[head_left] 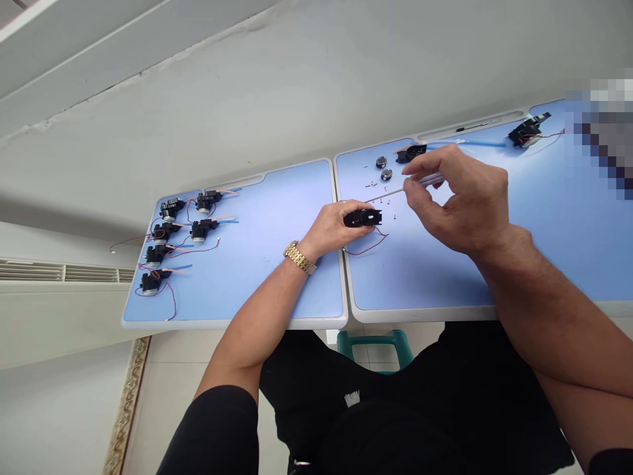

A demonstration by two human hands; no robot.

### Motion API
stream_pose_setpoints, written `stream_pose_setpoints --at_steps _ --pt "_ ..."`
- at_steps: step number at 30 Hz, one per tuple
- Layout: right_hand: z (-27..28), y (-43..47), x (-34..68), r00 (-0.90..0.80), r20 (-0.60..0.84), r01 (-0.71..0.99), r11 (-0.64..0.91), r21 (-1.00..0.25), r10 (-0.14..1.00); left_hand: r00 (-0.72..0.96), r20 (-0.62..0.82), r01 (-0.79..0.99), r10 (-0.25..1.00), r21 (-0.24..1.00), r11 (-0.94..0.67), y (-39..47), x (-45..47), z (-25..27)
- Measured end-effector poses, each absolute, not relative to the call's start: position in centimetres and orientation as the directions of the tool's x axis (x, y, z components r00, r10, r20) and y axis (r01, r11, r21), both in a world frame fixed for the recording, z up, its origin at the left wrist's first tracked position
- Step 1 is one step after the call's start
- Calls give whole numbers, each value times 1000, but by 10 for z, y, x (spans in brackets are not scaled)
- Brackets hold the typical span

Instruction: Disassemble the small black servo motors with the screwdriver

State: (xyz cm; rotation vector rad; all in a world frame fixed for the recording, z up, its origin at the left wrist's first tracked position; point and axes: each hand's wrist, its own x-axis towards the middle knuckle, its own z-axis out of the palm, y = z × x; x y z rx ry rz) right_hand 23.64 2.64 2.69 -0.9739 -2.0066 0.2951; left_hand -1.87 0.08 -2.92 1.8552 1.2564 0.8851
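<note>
My left hand (332, 227), with a gold watch at the wrist, is closed around a black plastic housing (363, 218) above the edge of the right-hand table. A thin dark red wire (368, 249) trails below it. In my right hand (465, 198) is a screwdriver (429, 181), held by its clear handle between thumb and fingers. Its thin shaft slants down left, the tip close to my left hand; whether it touches the housing I cannot tell. Small screws (388, 202) lie scattered just beyond. Two round silver-rimmed parts (386, 175) and another black part (411, 154) lie farther back.
Several black assemblies with wires (204, 229) sit in rows on the left table (267, 264). Another black assembly (527, 132) lies at the far right, near a pen (469, 126) in the table's groove. A green stool (376, 338) stands below, and a wall rises behind the tables.
</note>
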Motion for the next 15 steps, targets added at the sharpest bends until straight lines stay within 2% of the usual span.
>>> stream_pose_setpoints --at_steps 5,11,15 --pt "22 29 234 -288 593 493 647 -581 752 281 145 461 949 847 -266 1 -18 -31" --pt "8 36 232 -532 387 460 641 -614 753 310 177 432 934 849 -304 2 -16 -31" --pt "10 36 231 -561 296 520 607 -601 773 308 222 495 925 793 -356 1 -16 -32"
